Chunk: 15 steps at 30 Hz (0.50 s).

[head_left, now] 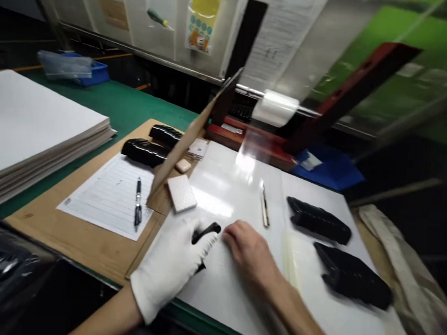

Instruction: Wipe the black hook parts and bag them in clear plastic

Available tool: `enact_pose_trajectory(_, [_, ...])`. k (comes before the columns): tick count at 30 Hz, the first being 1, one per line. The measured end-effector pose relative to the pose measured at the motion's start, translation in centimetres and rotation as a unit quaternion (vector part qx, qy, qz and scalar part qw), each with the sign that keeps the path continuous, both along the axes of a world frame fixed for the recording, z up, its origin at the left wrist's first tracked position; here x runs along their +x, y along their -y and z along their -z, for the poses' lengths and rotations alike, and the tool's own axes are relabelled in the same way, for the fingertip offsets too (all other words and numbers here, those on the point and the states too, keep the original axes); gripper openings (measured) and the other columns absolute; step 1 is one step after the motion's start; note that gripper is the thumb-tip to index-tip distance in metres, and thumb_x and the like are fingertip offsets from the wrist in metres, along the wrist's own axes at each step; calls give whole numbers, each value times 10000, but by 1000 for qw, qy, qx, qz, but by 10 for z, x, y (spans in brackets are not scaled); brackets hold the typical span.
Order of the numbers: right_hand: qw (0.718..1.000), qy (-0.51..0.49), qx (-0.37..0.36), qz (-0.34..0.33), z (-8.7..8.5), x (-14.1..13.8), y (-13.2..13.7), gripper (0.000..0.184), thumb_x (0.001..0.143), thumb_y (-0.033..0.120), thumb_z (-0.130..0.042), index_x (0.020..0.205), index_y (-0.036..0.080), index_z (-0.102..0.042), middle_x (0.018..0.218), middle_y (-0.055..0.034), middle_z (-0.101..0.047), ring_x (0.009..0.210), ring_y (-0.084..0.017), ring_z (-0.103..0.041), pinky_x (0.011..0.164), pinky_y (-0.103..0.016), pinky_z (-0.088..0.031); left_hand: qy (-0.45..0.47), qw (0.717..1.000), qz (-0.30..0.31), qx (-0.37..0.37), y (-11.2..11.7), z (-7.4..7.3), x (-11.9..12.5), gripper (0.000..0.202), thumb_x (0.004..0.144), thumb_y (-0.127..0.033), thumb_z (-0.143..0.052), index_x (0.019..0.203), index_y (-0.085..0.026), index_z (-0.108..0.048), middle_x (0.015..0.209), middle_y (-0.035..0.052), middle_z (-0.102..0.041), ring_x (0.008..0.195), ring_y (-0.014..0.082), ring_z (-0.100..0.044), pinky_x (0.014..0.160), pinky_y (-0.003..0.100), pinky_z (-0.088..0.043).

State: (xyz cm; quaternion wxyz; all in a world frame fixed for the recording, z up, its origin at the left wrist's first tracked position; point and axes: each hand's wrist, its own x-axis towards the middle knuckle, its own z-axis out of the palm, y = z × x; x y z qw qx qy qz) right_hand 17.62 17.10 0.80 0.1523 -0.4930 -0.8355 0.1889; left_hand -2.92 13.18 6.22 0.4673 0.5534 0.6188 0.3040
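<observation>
My left hand (170,266), in a white glove, is wrapped round a small black part (208,232), mostly hidden by the fingers. Close on its right is my right hand (250,251), bare, with fingers bent and pressed together over the white work surface (218,289). Whatever those fingertips hold, if anything, is hidden. A slim pen-like metal tool (264,206) lies beyond the right hand. Ahead of the glove rests a white textured block (182,193), with a small pinkish eraser-like piece (183,165) behind it.
Two black wrapped parts (354,273) lie at the right, two glossy black parts (144,152) at the left. A pen (138,207) lies on a printed sheet (106,200). An upright cardboard panel (182,149) divides the table. Further left is a paper stack (38,129); a dark red frame (263,147) stands behind.
</observation>
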Motion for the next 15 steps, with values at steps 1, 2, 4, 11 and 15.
enact_pose_trajectory(1, [1000, -4, -1, 5, 1, -3, 23, 158, 996, 175, -487, 934, 196, -632, 892, -30, -634, 809, -175, -603, 734, -299, -504, -45, 998, 7, 44, -5, -4, 9, 283, 885, -421, -587, 703, -211, -537, 715, 1, -556, 708, 178, -539, 654, 281, -401])
enact_pose_trajectory(2, [1000, -8, -1, 9, 2, -6, 45, 153, 994, 157, -487, 942, 198, -625, 894, -29, -628, 808, -174, -598, 721, -293, -504, -67, 995, 14, 66, -9, -7, 19, 299, 861, -392, -612, 649, -210, -505, 692, -6, -538, 699, 174, -522, 659, 284, -383])
enact_pose_trajectory(4, [1000, -22, 0, 12, 3, -11, 85, 137, 977, 122, -510, 952, 207, -616, 906, -28, -622, 824, -180, -597, 713, -290, -502, -59, 996, 34, 57, -17, -10, 39, 369, 849, -417, -620, 593, -213, -452, 618, -30, -480, 634, 155, -475, 622, 280, -350])
enact_pose_trajectory(11, [998, -65, 14, 6, 1, -16, 153, 164, 973, 86, -460, 907, 197, -561, 841, -33, -583, 742, -194, -553, 622, -316, -438, -48, 997, 50, 15, -31, 26, 70, 319, 875, -480, -585, 790, -182, -657, 636, -6, -592, 635, 179, -563, 618, 282, -410])
enact_pose_trajectory(15, [996, -91, 1, 12, -11, -8, 149, 168, 983, 97, -460, 884, 201, -546, 839, -29, -583, 753, -190, -538, 627, -311, -431, -37, 994, 103, 21, 0, 38, 46, 428, 935, -319, -485, 1322, -183, -607, 1034, 71, -740, 950, 222, -687, 892, 351, -521])
